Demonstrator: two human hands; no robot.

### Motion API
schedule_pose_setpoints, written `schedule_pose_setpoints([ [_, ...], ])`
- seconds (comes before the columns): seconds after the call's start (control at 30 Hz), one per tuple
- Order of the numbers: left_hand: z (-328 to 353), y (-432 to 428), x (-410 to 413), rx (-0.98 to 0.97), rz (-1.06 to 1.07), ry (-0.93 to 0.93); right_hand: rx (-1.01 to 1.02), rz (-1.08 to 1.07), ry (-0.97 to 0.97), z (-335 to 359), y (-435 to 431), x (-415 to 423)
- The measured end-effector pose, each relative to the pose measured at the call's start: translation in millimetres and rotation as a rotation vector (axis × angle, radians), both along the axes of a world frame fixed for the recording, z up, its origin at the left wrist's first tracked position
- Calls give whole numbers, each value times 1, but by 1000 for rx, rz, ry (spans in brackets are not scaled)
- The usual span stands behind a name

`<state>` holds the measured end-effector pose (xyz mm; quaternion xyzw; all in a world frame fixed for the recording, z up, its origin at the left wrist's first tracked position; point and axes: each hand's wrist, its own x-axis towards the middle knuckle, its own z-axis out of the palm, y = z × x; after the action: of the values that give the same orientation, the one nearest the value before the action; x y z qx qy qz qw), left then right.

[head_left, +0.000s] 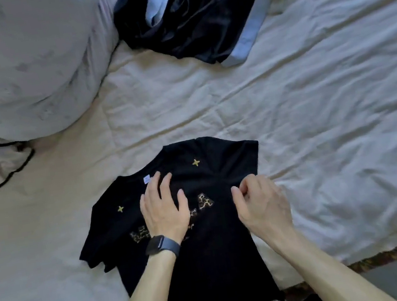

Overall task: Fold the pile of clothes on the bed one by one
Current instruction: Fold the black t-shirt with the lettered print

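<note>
Both on T-shirt [218, 264], left hand [162, 209] flat, right hand [261, 201] pinching

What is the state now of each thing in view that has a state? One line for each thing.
black T-shirt: spread flat on the bed, print up, not yet folded.
left hand: open, fingers spread, resting on the T-shirt.
right hand: fingers curled at the T-shirt's right side; a pinch is unclear.
pile of dark clothes: crumpled, unfolded.
bed sheet: wrinkled.
black cable: lying loose.
</note>
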<state>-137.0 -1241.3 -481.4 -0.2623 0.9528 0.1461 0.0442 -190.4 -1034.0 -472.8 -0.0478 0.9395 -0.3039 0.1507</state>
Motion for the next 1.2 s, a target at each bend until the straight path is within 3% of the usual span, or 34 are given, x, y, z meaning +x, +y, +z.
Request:
schedule_pose_setpoints([
  [0.07,-3,-26,33,-60,47,-154,-48,190,165,0,-38,6],
  [0.2,-15,-59,69,-48,86,-420,99,615,99,-32,-96,-6],
  [0.33,-26,-72,70,69,77,-503,387,655,-16,-74,-95,-43],
  [0.43,-26,-78,75,139,49,-396,461,586,-43,-71,-102,-36],
  [0.5,-19,-82,93,156,87,-158,444,469,-59,-58,-116,-16],
  [0.6,-7,-94,139,117,483,236,337,442,60,-31,-150,20],
  [0.67,-4,-112,170,238,872,353,203,560,173,-17,-184,44],
  [0.73,-5,-129,191,554,1145,370,79,706,188,-6,-228,59],
  [0.83,-6,-152,197,870,1130,277,71,976,111,3,-302,69],
  [1.0,-12,-183,191,1085,949,29,479,1345,2,0,-381,68],
  [1.07,-10,-190,191,1077,864,-31,511,1336,2,0,-396,64],
  [1.2,-7,-198,194,970,996,180,225,952,10,0,-404,59],
])
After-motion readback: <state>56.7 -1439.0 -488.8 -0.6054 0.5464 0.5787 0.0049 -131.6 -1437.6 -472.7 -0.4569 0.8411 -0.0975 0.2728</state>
